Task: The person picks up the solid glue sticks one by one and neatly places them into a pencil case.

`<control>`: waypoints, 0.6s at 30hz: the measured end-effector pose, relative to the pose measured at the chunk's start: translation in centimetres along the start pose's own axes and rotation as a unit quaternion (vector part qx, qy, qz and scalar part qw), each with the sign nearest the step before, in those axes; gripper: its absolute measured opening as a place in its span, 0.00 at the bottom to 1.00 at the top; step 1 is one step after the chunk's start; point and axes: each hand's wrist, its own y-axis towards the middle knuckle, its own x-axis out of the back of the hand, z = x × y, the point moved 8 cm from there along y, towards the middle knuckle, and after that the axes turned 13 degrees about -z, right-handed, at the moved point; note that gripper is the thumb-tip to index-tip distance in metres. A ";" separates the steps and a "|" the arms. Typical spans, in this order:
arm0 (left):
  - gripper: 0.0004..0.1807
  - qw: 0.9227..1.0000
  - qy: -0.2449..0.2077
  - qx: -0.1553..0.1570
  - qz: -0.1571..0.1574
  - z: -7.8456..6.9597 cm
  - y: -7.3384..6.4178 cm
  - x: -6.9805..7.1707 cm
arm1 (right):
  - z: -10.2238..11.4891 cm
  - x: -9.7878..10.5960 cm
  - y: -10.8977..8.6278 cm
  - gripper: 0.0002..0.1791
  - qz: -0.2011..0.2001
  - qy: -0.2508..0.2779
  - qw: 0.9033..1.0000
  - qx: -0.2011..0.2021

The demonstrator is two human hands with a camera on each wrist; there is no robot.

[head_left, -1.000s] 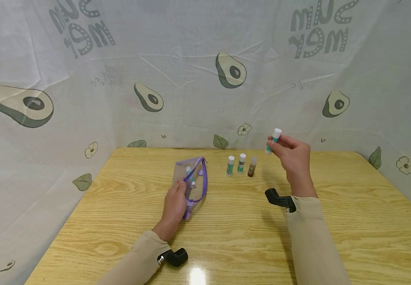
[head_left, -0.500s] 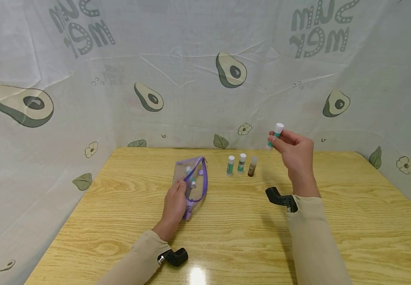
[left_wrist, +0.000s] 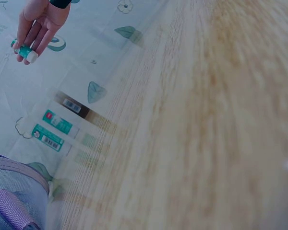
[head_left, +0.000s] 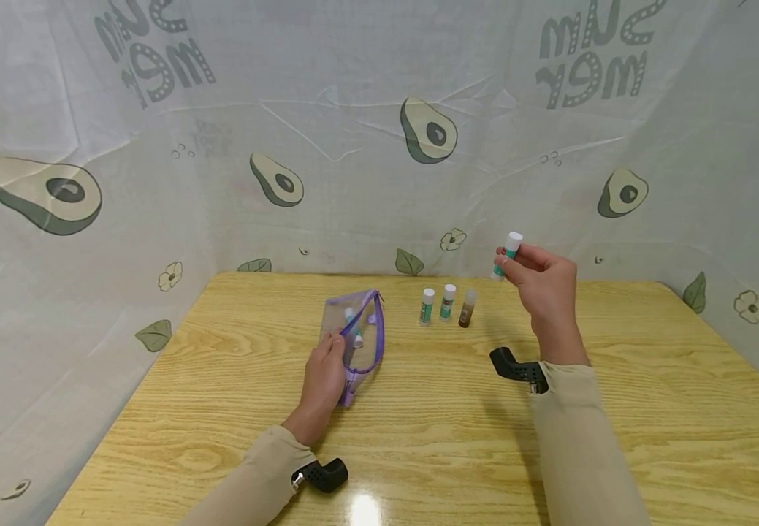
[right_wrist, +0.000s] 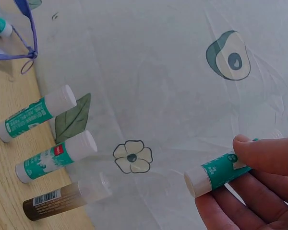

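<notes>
My right hand holds a green-and-white glue stick between thumb and fingers, raised above the table, white cap up and tilted. My left hand grips the near left side of a see-through mesh pouch with purple trim, whose mouth gapes to the right. Inside lies another green glue stick. Between the hands stand two green glue sticks with white caps, and a brown stick with a clear cap. The left wrist view does not show the left hand's fingers.
A wooden table carries everything. Behind and beside it hangs a pale cloth printed with avocados, leaves and flowers. Black wrist mounts stick out from both sleeves.
The right hand, with its glue stick, rises slightly and then dips a little. The left hand, the pouch and the standing sticks stay in place.
</notes>
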 end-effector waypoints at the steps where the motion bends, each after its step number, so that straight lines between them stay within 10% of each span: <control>1: 0.30 1.000 0.000 0.002 0.002 0.0 0.0 0.0 | -0.1 0.0 0.0 0.27 0.000 -0.001 1.000 0.000; 18: 0.29 1.000 0.003 -0.008 -0.009 -0.1 0.2 0.1 | -0.2 -0.8 0.0 0.27 0.006 -0.035 0.999 0.017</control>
